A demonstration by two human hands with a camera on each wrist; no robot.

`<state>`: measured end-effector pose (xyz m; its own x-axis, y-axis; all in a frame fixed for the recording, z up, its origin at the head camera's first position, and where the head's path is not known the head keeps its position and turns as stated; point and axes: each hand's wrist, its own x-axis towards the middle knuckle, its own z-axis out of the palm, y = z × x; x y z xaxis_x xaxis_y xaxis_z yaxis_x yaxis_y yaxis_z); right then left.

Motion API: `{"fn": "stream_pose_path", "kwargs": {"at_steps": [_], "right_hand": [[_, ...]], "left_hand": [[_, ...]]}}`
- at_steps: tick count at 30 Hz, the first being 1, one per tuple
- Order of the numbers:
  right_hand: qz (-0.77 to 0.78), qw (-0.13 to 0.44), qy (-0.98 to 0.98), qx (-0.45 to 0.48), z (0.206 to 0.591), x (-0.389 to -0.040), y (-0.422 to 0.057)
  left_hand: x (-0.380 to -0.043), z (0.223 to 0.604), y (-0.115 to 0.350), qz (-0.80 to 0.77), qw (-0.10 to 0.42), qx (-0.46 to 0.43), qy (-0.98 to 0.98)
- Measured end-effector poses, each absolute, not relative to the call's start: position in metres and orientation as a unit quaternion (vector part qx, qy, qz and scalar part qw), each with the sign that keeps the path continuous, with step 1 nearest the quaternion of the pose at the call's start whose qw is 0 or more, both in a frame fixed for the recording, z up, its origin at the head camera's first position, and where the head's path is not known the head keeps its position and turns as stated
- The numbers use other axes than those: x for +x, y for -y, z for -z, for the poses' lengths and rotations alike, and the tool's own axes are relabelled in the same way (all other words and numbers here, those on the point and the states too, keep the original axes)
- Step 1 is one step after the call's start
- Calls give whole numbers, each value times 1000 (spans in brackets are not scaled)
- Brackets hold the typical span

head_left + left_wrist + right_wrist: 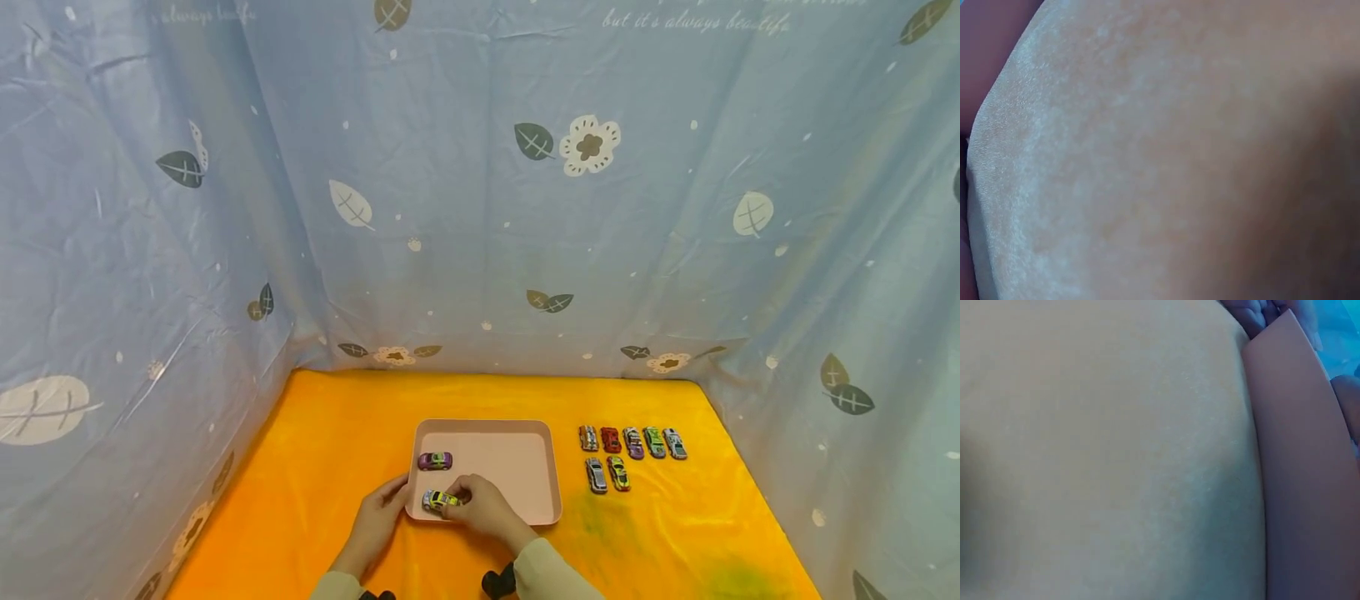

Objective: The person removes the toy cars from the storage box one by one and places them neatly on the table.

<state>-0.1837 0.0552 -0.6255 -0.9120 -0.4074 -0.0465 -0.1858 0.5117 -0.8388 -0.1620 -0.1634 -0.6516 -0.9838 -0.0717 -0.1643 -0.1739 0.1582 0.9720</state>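
Note:
A shallow pink tray (495, 427) lies on the orange cloth, and its outer wall (1304, 475) shows in the right wrist view. My left hand (375, 518) holds the tray at its left side, near the front corner. Inside that corner, my right hand (486, 508) pinches a yellow and silver toy car (437, 501) between thumb and fingers; the fingers cover its right end. Behind it in the tray sits a purple toy car (435, 461), pointing sideways. Mostly blurred cloth fills the left wrist view.
Right of the tray, several toy cars stand in two rows; a red car (611, 439) is in the back row, and a silver car (596, 475) and a yellow-red car (618, 472) form the front one. A pale blue leaf-print curtain (450, 250) encloses the back and sides.

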Motion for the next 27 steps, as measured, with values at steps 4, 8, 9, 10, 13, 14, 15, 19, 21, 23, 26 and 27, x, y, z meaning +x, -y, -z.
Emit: {"fn": "stream_pose_path", "kwargs": {"at_steps": [4, 8, 9, 10, 13, 14, 15, 19, 21, 23, 26, 27], "right_hand": [[493, 98, -849, -166, 626, -182, -57], [524, 52, -838, -143, 618, -181, -63], [528, 38, -837, -137, 614, -182, -65], [532, 23, -836, -135, 609, -183, -68], [532, -16, -837, -129, 592, -187, -79], [530, -25, -838, -127, 586, -188, -83], [525, -29, -842, -121, 581, -189, -87], [519, -51, -847, -105, 571, -195, -105], [524, -70, -842, -105, 571, -198, -113], [533, -85, -836, -104, 572, -201, -120], [542, -96, -829, -95, 573, -202, -129], [544, -95, -829, -88, 573, -202, -132]], "left_hand": [[-164, 653, 165, -641, 34, -79, -763], [-162, 655, 164, -639, 33, -73, -765], [-162, 654, 164, -636, 32, -72, -767], [-162, 654, 163, -635, 33, -73, -768], [-162, 652, 162, -633, 31, -72, -770], [-162, 651, 162, -635, 32, -76, -769], [-162, 651, 162, -633, 30, -72, -770], [-163, 650, 163, -627, 29, -71, -775], [-163, 650, 163, -624, 29, -75, -778], [-164, 652, 164, -625, 31, -74, -776], [-164, 654, 164, -627, 32, -76, -775], [-165, 654, 164, -627, 32, -77, -775]]}}
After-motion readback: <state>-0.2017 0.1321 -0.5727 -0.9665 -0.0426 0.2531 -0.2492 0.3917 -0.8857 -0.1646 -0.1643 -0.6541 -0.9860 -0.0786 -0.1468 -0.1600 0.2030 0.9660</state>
